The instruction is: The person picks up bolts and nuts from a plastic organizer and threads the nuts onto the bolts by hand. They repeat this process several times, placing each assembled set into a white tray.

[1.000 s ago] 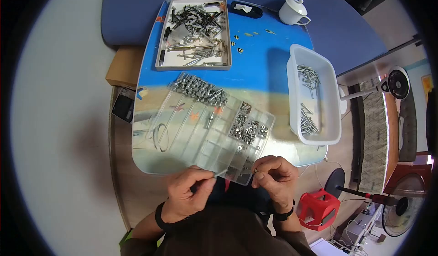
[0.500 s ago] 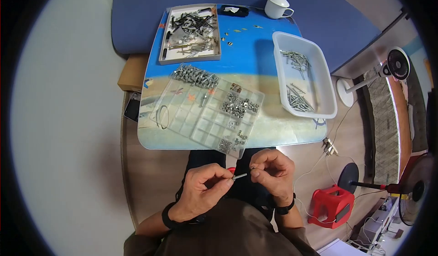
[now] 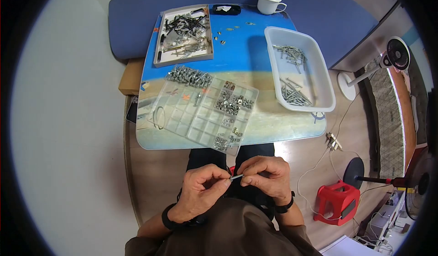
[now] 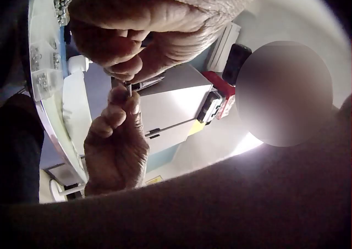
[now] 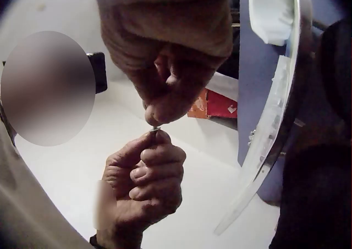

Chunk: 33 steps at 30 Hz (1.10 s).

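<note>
Below the table's near edge, in front of my body, both hands come together in the head view. My left hand (image 3: 204, 187) pinches a short silver bolt (image 3: 237, 176) between thumb and index finger, its shank pointing right. At the shank's free end, the thumb and index fingertips of my right hand (image 3: 268, 177) pinch a small nut, which the fingers now hide. Both wrist views show the fingertips nearly meeting, with a sliver of the bolt (image 4: 130, 88) between them. Just beyond the hands, a clear compartment box (image 3: 207, 124) holds nuts, washers and bolts.
A shallow white box (image 3: 212, 58) of mixed screws lies at the back left. On the right stands a white plastic bin (image 3: 329, 98) with long screws. A lidded cup (image 3: 269, 4) and a black case (image 3: 233, 10) are farther back. A red stool (image 3: 325, 196) stands on the floor.
The hands drew back from the box's near edge toward the body and moved together. My right hand went left, bringing its fingertips and the nut to the bolt's end.
</note>
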Tool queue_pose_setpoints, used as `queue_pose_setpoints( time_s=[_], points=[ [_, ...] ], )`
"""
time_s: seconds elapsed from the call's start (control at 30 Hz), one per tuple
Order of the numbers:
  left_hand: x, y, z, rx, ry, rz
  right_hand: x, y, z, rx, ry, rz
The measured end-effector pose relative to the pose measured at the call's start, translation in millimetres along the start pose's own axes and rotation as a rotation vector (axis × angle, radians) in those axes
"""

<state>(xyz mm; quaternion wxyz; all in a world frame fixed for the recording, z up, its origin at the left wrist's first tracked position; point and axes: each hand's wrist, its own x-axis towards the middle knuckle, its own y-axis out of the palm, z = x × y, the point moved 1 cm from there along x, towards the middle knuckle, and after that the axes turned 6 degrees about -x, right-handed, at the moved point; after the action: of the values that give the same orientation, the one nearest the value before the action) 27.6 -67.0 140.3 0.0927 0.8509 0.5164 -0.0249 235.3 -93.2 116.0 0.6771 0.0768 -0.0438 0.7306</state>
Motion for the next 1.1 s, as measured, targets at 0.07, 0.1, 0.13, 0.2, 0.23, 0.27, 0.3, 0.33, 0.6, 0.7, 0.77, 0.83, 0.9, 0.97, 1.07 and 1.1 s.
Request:
queue_pose_setpoints(
  time_s=[0.07,0.1,0.13,0.2,0.23,0.27,0.3,0.33,0.6,0.7,0.77,0.83,0.9,0.97,1.07,1.1],
  points=[
    [1.6,-0.9,0.5,0.006,-0.005,0.004,0.6,1.2,-1.5,0.006,0.011,-0.015],
    [2.3,-1.3,-0.1,0.009,-0.019,0.010,1.0,1.6,-2.1,0.015,0.013,-0.027],
    [3.0,-1.9,-0.4,0.011,-0.033,0.016,1.5,1.7,-2.5,0.024,0.016,-0.039],
    [4.3,-4.0,0.0,0.021,-0.041,0.029,4.0,-0.7,-5.2,-0.010,-0.025,-0.016],
    [5.2,-5.1,-0.2,0.032,-0.044,0.042,5.6,-1.4,-5.5,-0.044,-0.072,0.008],
    [6.6,-6.4,-0.3,0.029,-0.044,0.039,6.7,-1.0,-4.9,-0.045,-0.071,0.011],
    [7.4,-7.7,-0.6,0.025,-0.058,0.047,7.4,0.2,-3.3,-0.051,-0.049,-0.002],
    [7.7,-8.6,-0.8,0.021,-0.073,0.056,7.5,1.5,-2.4,-0.056,-0.028,-0.016],
    [6.7,-15.6,1.2,-0.139,-0.223,0.045,4.2,11.3,-8.7,-0.256,-0.133,-0.072],
    [6.1,-17.8,3.0,-0.185,-0.251,0.054,6.8,11.8,-3.6,-0.469,-0.264,-0.089],
    [5.9,-19.6,4.1,-0.190,-0.255,0.060,7.8,11.8,1.4,-0.568,-0.345,-0.090],
    [5.6,-20.7,4.6,-0.224,-0.260,0.079,7.2,12.4,9.2,-0.770,-0.383,-0.054],
    [6.4,-22.4,3.8,-0.229,-0.265,0.086,9.4,17.3,13.8,-0.823,-0.411,-0.076],
    [6.9,-23.4,4.0,-0.232,-0.271,0.093,8.9,18.5,16.1,-0.873,-0.439,-0.100],
    [7.1,-23.9,6.9,-0.291,-0.278,0.111,4.3,17.5,16.0,-0.895,-0.417,-0.034],
    [7.2,-23.7,8.5,-0.316,-0.284,0.130,4.3,18.3,13.5,-0.774,-0.378,-0.030]
  ],
)
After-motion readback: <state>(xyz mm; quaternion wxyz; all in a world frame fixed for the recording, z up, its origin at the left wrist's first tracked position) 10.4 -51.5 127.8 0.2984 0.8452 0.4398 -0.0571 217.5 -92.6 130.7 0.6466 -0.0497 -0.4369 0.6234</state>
